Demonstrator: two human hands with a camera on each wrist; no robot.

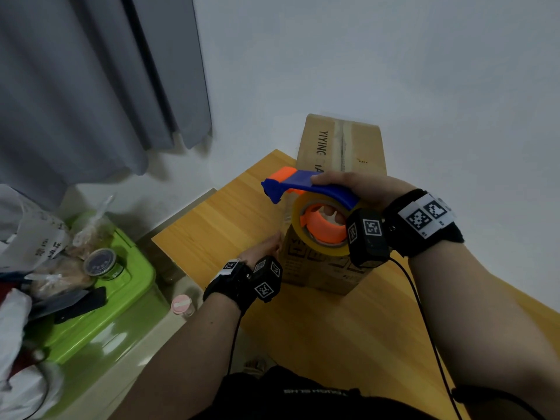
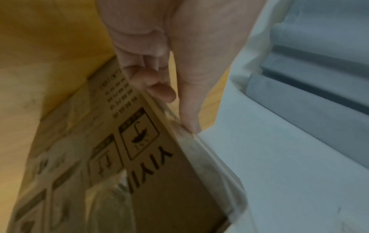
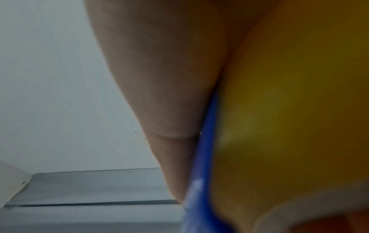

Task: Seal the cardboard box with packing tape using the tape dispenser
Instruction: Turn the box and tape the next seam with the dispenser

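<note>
Cardboard fills the centre of the head view: the cardboard box point(image 1: 341, 153) lies long on the wooden worktop point(image 1: 230, 213), running from the middle of the frame toward the wall at the top, its upper seam already under a strip of clear tape. That placement puts the seam in line with a pull toward the person.

Just below centre, the right hand point(image 1: 360, 189) grips the tape dispenser point(image 1: 306, 189): fingers pass through the orange core and the thumb lies along the blue frame, with the cutter end pointing to the left of the frame. Judging by this grip, the thumb steers the blade while the fingers brake the tape roll point(image 1: 321, 225). The dispenser hangs over the near end of the box; whether it touches the cardboard cannot be told. In the right wrist view only thumb, blue frame and yellowish roll show, blurred.

Lower centre-left, the left hand point(image 1: 263, 247) rests against the near left edge of the box. In the left wrist view its fingers point(image 2: 159, 89) lie fairly straight along the corner, the thumb tip on a wrinkled film of tape there. It probably steadies the box and smooths the tape end.
</note>
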